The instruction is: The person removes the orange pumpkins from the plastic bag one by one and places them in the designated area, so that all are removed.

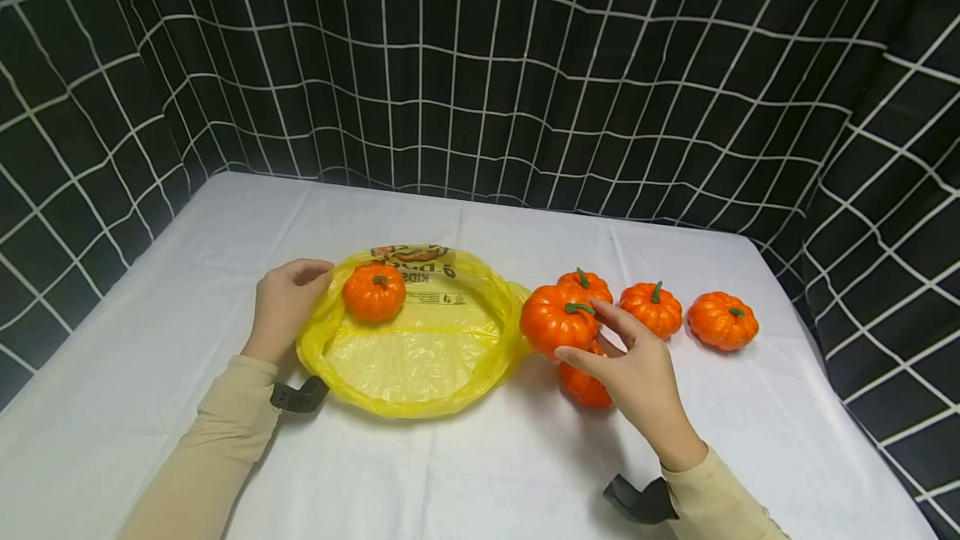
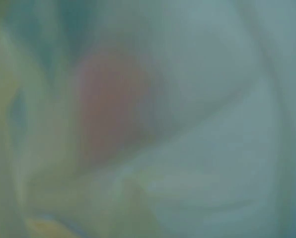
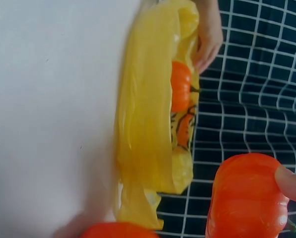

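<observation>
A yellow plastic bag (image 1: pixel 431 405) lies with its mouth spread wide, its rim rolled into a ring. One small orange pumpkin (image 1: pixel 373 297) sits inside at the left. My left hand (image 1: pixel 288 302) holds the bag's left rim between thumb and fingers. To the right of the bag, my right hand (image 1: pixel 633 369) grips another orange pumpkin (image 1: pixel 553 322) between thumb and fingertips, raised over the table; the right wrist view shows this held pumpkin (image 3: pixel 247 198) too. The left wrist view is a blur with a dim reddish patch.
Loose pumpkins stand right of the bag: one (image 1: pixel 588 283) behind the held one, one (image 1: pixel 585 386) partly hidden below it, and two farther right, a nearer (image 1: pixel 651 308) and an outer one (image 1: pixel 722 321). A white cloth (image 1: pixel 480 482) covers the table; a black gridded curtain (image 1: pixel 480 65) surrounds it.
</observation>
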`<state>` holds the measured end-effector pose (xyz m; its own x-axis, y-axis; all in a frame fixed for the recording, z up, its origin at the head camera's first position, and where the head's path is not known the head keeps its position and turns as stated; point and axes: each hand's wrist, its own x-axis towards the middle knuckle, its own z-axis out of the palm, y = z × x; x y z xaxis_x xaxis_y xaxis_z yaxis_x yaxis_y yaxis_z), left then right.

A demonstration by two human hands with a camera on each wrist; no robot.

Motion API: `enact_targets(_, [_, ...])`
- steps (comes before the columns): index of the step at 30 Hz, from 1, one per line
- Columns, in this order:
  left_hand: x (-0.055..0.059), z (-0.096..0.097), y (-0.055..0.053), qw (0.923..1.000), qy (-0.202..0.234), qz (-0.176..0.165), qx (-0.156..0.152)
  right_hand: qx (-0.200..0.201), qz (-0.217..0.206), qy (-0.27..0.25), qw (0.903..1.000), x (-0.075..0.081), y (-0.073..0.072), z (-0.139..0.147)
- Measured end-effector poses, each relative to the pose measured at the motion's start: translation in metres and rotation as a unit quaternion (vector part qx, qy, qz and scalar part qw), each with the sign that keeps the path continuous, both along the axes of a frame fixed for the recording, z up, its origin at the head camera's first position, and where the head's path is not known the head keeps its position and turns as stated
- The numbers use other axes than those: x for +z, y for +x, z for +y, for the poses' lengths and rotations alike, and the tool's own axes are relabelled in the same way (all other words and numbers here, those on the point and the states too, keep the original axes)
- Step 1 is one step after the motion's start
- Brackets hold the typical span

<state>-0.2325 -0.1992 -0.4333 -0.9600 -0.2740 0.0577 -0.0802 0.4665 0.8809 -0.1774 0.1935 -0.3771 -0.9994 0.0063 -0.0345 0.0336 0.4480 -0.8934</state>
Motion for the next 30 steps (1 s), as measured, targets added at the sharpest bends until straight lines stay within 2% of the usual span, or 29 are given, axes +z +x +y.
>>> enact_targets(7, [-0.001, 0.000, 0.000, 1.0000, 0.001, 0.002, -0.001, -0.025, 0.011, 0.002, 0.9996, 0.001, 0.005, 0.016])
enact_targets(16, [0.000, 0.000, 0.000, 1.0000, 0.002, 0.002, -0.003, -0.056, 0.038, 0.049, 0.9965, 0.000, 0.009, 0.037])
enact_targets(24, [0.000, -0.001, 0.001, 1.0000, 0.000, 0.000, -0.004, -0.081, 0.023, 0.056, 0.9949, 0.001, 0.013, 0.056])
enact_targets(30, [-0.001, -0.001, 0.000, 1.0000, 0.004, -0.005, -0.003, -0.117, 0.003, 0.051, 0.9918, -0.003, 0.015, 0.070])
